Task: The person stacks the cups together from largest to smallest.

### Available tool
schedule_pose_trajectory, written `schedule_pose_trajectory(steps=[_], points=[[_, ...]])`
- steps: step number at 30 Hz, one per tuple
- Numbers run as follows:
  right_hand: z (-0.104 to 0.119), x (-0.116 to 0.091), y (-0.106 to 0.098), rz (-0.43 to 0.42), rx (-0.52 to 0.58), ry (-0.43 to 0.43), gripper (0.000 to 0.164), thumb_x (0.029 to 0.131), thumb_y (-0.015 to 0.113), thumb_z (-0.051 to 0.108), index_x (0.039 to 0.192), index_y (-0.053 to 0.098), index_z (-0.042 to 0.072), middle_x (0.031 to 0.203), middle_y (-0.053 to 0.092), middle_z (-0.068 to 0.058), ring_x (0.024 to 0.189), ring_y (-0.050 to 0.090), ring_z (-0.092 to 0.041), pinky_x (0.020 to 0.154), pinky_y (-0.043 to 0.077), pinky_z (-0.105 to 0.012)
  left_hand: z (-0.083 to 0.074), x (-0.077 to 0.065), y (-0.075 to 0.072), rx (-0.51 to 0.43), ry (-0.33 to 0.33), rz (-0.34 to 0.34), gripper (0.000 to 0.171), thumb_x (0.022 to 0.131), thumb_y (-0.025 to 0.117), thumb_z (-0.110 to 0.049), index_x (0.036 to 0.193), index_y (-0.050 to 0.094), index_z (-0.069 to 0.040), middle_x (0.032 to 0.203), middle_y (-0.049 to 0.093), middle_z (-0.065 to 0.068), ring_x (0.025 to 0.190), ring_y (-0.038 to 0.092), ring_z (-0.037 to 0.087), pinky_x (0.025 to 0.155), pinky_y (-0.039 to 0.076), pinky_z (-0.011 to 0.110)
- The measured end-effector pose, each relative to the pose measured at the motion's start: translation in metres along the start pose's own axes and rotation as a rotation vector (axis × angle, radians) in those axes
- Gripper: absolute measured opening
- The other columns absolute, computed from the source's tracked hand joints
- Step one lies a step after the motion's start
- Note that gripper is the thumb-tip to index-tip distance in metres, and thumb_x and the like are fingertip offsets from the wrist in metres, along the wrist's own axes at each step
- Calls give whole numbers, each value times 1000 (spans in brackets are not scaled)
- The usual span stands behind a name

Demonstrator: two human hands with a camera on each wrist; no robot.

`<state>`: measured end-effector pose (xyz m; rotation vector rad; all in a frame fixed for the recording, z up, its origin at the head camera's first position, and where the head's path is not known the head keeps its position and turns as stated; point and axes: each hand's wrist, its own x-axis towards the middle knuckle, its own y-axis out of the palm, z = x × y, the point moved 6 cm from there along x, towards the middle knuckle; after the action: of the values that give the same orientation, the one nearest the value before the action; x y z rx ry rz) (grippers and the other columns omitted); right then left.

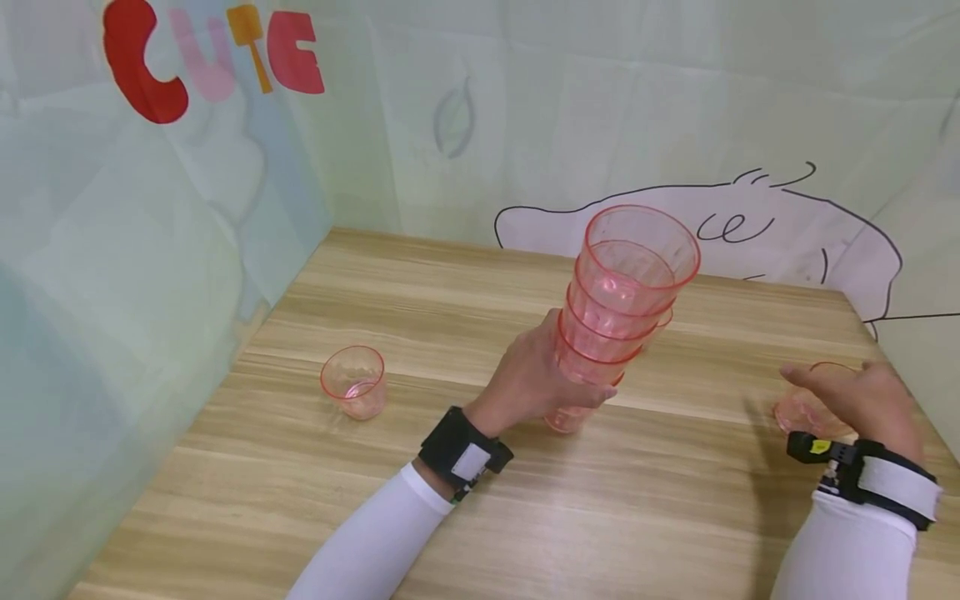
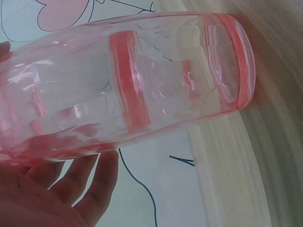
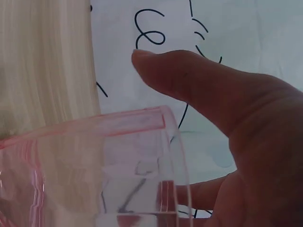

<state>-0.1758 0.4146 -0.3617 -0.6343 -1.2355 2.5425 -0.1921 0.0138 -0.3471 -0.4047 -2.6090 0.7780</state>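
Note:
My left hand (image 1: 528, 371) grips a tilted stack of several nested clear pink plastic cups (image 1: 607, 321) near its lower part, above the table. In the left wrist view, curled fingers (image 2: 102, 184) lie along the side of the stack (image 2: 165, 80). At the right, my right hand (image 1: 862, 404) is around a single pink cup (image 1: 806, 412) standing on the table and partly hides it. The right wrist view shows the thumb (image 3: 175, 75) raised apart from this cup (image 3: 137, 156), with other fingers behind its rim, partly seen through the plastic.
Another pink cup (image 1: 356, 387) stands upright at the left of the wooden table (image 1: 450, 508). Part of one more cup rim (image 1: 666, 321) shows behind the stack. Printed cloth walls (image 1: 420, 108) rise along the table's left and back edges.

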Motion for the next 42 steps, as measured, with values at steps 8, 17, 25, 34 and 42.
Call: schedule_pose_trajectory(steps=[8,17,25,34,42], points=[[-10,2,2,33,15,20,123,88,61,67,149,0,-20,152,2,-47,138,11,-65,104,24,-74,-1,0,0,21,11,-4,66,71,88,-45,117,49,-19,98,59,-10,84,60,9,74,51,29],[-8,-1,0,40,33,15,121,88,61,67,149,1,-19,154,3,-45,140,14,-61,105,24,-72,0,0,0,23,7,-7,66,71,88,-45,117,49,-19,98,58,-10,84,60,10,75,51,30],[3,-6,-7,-35,38,38,119,88,60,68,151,6,-17,153,10,-45,137,22,-62,101,31,-72,1,0,1,2,-2,-14,64,70,89,-44,115,49,-21,96,58,-11,82,60,9,73,52,30],[36,-29,-21,-231,50,-67,108,89,61,65,152,21,-13,145,39,-39,129,39,-53,80,45,-54,1,-1,0,2,1,-10,64,71,88,-45,116,49,-20,96,59,-11,82,61,9,73,52,30],[65,-53,-26,-356,134,-104,99,87,66,61,157,28,2,147,46,-29,128,44,-45,67,35,-32,1,0,1,-22,-3,6,65,73,88,-43,118,48,-20,97,59,-10,84,61,10,74,52,30]])
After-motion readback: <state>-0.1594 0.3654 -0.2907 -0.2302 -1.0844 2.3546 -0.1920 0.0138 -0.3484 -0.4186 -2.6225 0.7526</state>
